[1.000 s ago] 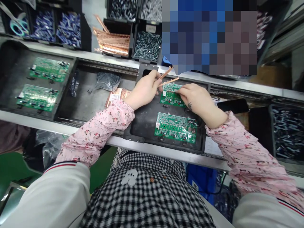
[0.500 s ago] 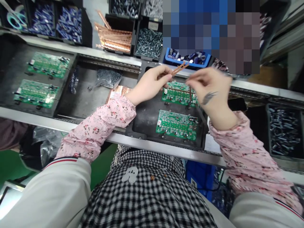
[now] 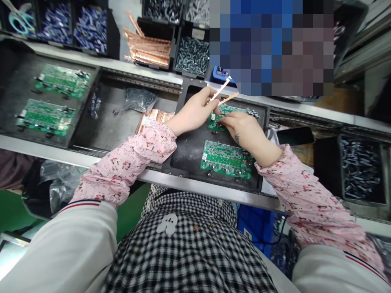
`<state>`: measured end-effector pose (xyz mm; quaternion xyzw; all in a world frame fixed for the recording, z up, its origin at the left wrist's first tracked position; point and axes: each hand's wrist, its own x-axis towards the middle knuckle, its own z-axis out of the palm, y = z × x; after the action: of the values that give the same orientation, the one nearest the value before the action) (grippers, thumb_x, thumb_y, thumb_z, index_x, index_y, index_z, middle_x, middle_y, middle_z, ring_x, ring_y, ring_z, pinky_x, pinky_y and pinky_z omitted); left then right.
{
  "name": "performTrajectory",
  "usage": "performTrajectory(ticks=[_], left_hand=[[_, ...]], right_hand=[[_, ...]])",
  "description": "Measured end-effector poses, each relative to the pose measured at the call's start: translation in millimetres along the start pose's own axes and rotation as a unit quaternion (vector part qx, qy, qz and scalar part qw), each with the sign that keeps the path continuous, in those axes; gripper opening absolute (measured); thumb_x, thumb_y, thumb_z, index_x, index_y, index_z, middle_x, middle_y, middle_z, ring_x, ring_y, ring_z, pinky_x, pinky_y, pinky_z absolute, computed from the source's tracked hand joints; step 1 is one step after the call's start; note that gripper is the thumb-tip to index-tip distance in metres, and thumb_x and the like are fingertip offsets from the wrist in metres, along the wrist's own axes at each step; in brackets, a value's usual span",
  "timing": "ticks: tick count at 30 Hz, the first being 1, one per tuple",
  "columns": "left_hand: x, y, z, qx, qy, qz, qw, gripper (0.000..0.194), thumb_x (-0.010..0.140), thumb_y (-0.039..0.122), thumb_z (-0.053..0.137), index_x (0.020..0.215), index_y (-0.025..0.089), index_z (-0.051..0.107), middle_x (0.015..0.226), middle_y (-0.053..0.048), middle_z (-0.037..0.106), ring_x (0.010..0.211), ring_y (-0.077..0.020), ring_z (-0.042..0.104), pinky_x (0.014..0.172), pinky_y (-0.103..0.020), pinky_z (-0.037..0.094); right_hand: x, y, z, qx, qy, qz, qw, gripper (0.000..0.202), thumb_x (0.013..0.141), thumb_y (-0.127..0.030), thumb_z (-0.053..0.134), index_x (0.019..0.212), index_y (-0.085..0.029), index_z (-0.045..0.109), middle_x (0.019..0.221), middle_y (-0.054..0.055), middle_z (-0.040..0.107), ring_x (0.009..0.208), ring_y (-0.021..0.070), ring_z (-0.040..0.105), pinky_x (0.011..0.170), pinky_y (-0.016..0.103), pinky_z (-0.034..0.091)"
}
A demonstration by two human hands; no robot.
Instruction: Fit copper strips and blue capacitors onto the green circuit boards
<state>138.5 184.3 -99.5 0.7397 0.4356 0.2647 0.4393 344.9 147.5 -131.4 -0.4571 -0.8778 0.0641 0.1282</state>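
Note:
A black tray (image 3: 187, 148) in front of me carries two green circuit boards, a far one (image 3: 236, 110) and a near one (image 3: 226, 159). My left hand (image 3: 195, 112) grips thin copper strips (image 3: 227, 91) whose ends stick up to the right above the far board. My right hand (image 3: 244, 128) rests low on the far board's left part, fingers pinched on a small piece that is mostly hidden. The two hands nearly touch.
Another black tray (image 3: 18, 87) on the left holds two more green boards. Bins at the back contain copper strips (image 3: 149, 49), screws (image 3: 191, 51) and blue parts (image 3: 90, 28). A bag of screws (image 3: 137, 99) lies between the trays. A dark phone (image 3: 295, 135) lies at the right.
My right hand, raised above the far board half a second ago, has come down onto the board's left part beside my left hand. The copper strips stay in my left hand.

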Motion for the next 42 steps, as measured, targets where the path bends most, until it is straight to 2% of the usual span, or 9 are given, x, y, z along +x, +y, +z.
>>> performTrajectory(ticks=[12,15,19,22,25,27,29,32,42], left_hand=[[-1.5,2.5,-0.4,-0.029,0.008,-0.007,1.000,0.029,0.103,0.012,0.033,0.126,0.018,0.050,0.093,-0.004,0.070,0.080,-0.0135,0.067,0.078,-0.026,0.053],[-3.7,4.2,2.0,-0.032,0.003,-0.003,0.999,0.030,0.103,0.011,0.033,0.128,0.018,0.049,0.092,-0.004,0.069,0.080,-0.0139,0.068,0.078,-0.027,0.053],[-15.6,16.1,7.0,-0.029,-0.026,0.014,0.999,0.030,0.104,0.012,0.036,0.130,0.018,0.048,0.093,-0.003,0.069,0.081,-0.0151,0.069,0.077,-0.027,0.053],[-23.5,27.2,3.0,-0.027,-0.050,0.033,0.998,0.030,0.103,0.014,0.038,0.131,0.020,0.049,0.096,-0.002,0.069,0.083,-0.0153,0.070,0.079,-0.027,0.053],[-22.6,31.1,-8.7,-0.011,-0.046,0.045,0.998,0.027,0.103,0.015,0.037,0.125,0.020,0.053,0.098,-0.002,0.069,0.085,-0.0151,0.070,0.083,-0.028,0.053],[-19.0,28.9,-15.4,0.010,-0.044,0.049,0.998,0.025,0.102,0.015,0.038,0.117,0.019,0.057,0.096,-0.003,0.069,0.087,-0.0162,0.069,0.086,-0.029,0.052],[-15.8,25.2,-18.1,0.035,-0.054,0.055,0.996,0.022,0.100,0.013,0.041,0.110,0.018,0.061,0.094,-0.004,0.070,0.093,-0.0181,0.068,0.090,-0.030,0.051],[-14.4,21.3,-15.5,0.063,-0.081,0.065,0.993,0.022,0.096,0.012,0.045,0.102,0.017,0.065,0.094,-0.004,0.069,0.099,-0.0198,0.066,0.093,-0.031,0.049],[-16.1,15.5,-12.5,0.106,-0.113,0.046,0.987,0.025,0.092,0.011,0.047,0.106,0.017,0.066,0.085,-0.003,0.068,0.090,-0.0191,0.066,0.093,-0.031,0.049]], right_hand=[[-1.6,-2.6,-1.9,0.031,-0.018,0.032,0.999,0.034,0.095,-0.017,0.042,0.104,-0.016,0.075,0.102,0.015,0.074,0.095,0.0301,0.067,0.084,0.045,0.054],[-0.9,-5.4,-4.6,0.135,0.043,0.068,0.988,0.030,0.096,-0.025,0.049,0.116,-0.017,0.070,0.112,0.015,0.072,0.098,0.0288,0.068,0.087,0.046,0.055],[-1.0,-10.6,-5.4,0.307,0.145,0.118,0.933,0.038,0.103,-0.042,0.043,0.135,-0.026,0.057,0.121,0.011,0.070,0.100,0.0239,0.069,0.085,0.043,0.058],[-6.7,-17.0,-13.2,0.307,0.184,0.125,0.925,0.042,0.105,-0.050,0.036,0.137,-0.032,0.055,0.114,0.008,0.070,0.094,0.0217,0.070,0.080,0.039,0.058],[-23.6,-30.8,-26.5,0.230,0.222,0.142,0.937,0.037,0.105,-0.044,0.041,0.132,-0.030,0.061,0.103,0.007,0.072,0.088,0.0215,0.070,0.077,0.038,0.058],[-40.4,-43.4,-30.2,0.169,0.186,0.102,0.962,0.027,0.102,-0.035,0.049,0.119,-0.029,0.070,0.098,0.006,0.073,0.088,0.0221,0.070,0.079,0.040,0.058],[-57.9,-55.3,-25.5,0.114,0.103,0.029,0.988,0.024,0.099,-0.025,0.053,0.111,-0.027,0.073,0.098,0.007,0.074,0.089,0.0225,0.069,0.080,0.039,0.058],[-77.0,-66.4,-9.5,0.053,0.018,-0.018,0.998,0.029,0.099,-0.017,0.048,0.112,-0.022,0.074,0.100,0.010,0.075,0.088,0.0234,0.068,0.079,0.038,0.058],[-82.2,-72.0,-0.4,-0.036,0.018,-0.034,0.999,0.031,0.099,-0.012,0.047,0.114,-0.021,0.073,0.101,0.010,0.074,0.087,0.0226,0.065,0.076,0.035,0.056]])
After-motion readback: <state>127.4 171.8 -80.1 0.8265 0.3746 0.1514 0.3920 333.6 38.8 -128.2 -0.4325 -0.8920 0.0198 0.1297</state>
